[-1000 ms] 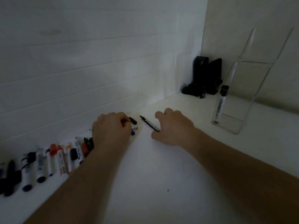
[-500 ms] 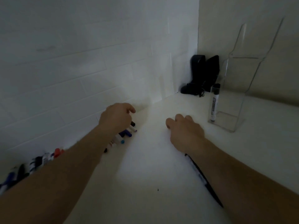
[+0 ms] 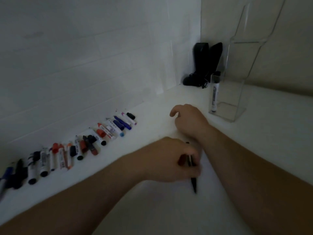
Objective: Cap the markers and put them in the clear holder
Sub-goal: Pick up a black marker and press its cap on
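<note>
My left hand point(image 3: 169, 160) grips a thin black marker point(image 3: 194, 184) near the middle of the white counter; its dark end points toward me. Beyond it, my right hand point(image 3: 189, 121) hovers with loosely curled fingers and holds nothing, while its forearm crosses just behind my left hand. The clear holder point(image 3: 237, 106) stands upright at the right, close to my right hand. One capped black-and-white marker point(image 3: 214, 94) stands inside it. A row of markers and loose caps point(image 3: 81, 146) in red, blue, black and white lies along the foot of the wall at the left.
The white counter point(image 3: 152, 209) meets a tiled wall at the left and back. A black object point(image 3: 203, 65) sits in the far corner just behind the holder.
My left hand left the marker row and came right to take hold of the thin black marker lying by my right forearm. My right hand stayed near the holder.
</note>
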`<state>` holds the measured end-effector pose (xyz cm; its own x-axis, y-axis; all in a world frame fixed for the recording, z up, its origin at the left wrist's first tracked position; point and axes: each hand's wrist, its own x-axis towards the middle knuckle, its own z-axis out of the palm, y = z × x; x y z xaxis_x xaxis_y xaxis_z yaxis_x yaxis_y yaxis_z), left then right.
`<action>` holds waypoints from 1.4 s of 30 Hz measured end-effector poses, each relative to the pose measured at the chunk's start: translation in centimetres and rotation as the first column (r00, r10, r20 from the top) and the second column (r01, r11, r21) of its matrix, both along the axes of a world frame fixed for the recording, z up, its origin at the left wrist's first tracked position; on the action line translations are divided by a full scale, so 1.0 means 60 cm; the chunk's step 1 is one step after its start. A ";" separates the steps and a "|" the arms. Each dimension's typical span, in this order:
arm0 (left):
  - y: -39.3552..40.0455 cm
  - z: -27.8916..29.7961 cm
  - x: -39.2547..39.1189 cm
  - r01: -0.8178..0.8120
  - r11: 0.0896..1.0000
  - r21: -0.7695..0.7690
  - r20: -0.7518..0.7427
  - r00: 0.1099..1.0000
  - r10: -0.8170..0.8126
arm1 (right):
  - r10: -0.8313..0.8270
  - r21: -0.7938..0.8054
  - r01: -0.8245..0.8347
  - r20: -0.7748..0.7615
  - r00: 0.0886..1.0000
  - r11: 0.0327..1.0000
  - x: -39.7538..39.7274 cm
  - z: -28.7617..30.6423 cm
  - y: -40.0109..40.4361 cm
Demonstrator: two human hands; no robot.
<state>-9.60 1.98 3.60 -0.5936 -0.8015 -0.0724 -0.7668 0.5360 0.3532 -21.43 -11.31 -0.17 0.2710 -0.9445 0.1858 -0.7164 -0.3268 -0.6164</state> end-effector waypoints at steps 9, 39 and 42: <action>-0.108 -0.002 0.109 -0.303 0.928 -0.214 -0.070 0.953 0.295 | 0.188 -0.008 -0.188 0.047 0.981 0.982 -0.007 0.012 -0.010; -0.238 0.018 0.242 -0.508 0.824 -0.252 0.005 0.850 0.526 | -0.005 -0.127 0.018 0.095 0.995 0.992 0.014 -0.019 -0.014; -0.172 0.014 0.206 -0.606 0.789 -0.097 -0.397 0.751 0.528 | 0.033 -0.159 -0.017 0.102 0.994 0.987 0.015 -0.021 -0.014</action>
